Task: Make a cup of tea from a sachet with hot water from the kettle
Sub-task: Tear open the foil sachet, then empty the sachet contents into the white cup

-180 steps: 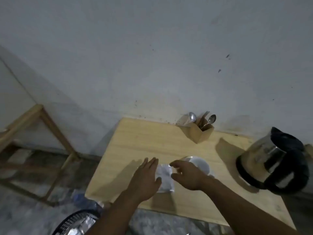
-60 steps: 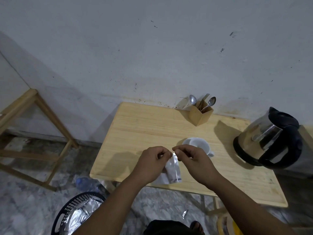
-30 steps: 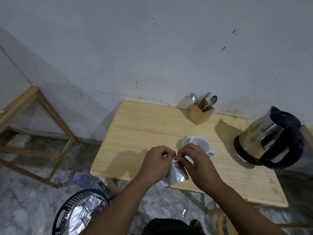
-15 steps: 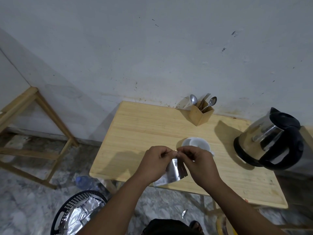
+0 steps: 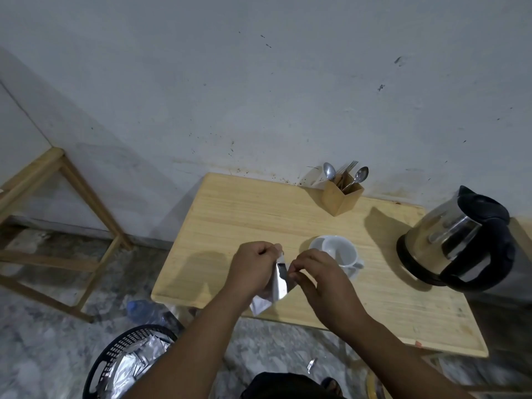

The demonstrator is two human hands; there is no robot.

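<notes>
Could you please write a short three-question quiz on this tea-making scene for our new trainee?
1. True or false: the white cup already holds a tea bag.
2. What do the left hand and right hand grip together?
3. Which stands nearer the kettle: the cup or the basket?

Key:
1. False; it looks empty.
2. The silver sachet, pinched at its top edge.
3. The cup.
</notes>
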